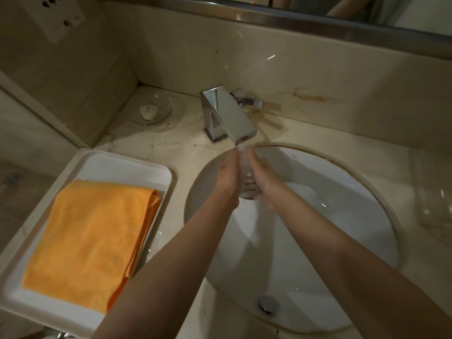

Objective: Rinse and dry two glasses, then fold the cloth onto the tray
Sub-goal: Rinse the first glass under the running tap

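Left hand (228, 173) and right hand (265, 178) clasped from either side round a clear glass (247, 177), held under the chrome faucet (227, 113) spout above the white sink (342, 192). Second glass (437, 196) blurred, on the tabletop (171, 140) right of the sink. Folded orange cloth (93, 241) lying in the white tray (117, 162), left. Soap dish (152, 111) in the back corner.

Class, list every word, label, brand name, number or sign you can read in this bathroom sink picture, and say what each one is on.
None can be read.
Wall socket plate: a faint mark by the holes, too blurred to read.
Soap in the glass dish: a faint stamped mark, too small to read.
Orange cloth, white tray, faucet, glass: no text visible.
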The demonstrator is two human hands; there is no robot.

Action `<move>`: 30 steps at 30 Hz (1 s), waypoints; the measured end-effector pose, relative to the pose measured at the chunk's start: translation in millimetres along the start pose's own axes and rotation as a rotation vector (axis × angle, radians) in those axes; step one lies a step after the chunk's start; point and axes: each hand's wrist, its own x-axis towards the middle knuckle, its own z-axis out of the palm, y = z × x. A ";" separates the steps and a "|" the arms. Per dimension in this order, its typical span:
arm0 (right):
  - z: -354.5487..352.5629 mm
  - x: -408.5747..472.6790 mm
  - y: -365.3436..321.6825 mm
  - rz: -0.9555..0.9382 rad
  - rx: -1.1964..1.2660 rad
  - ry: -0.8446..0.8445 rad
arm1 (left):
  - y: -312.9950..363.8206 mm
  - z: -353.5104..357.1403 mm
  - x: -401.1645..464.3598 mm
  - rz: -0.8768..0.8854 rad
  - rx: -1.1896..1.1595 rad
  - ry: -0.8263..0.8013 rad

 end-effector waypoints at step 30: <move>-22.8 7.3 -2.6 -0.287 -0.295 -0.001 | 33.2 -28.3 4.1 -0.432 0.035 -0.236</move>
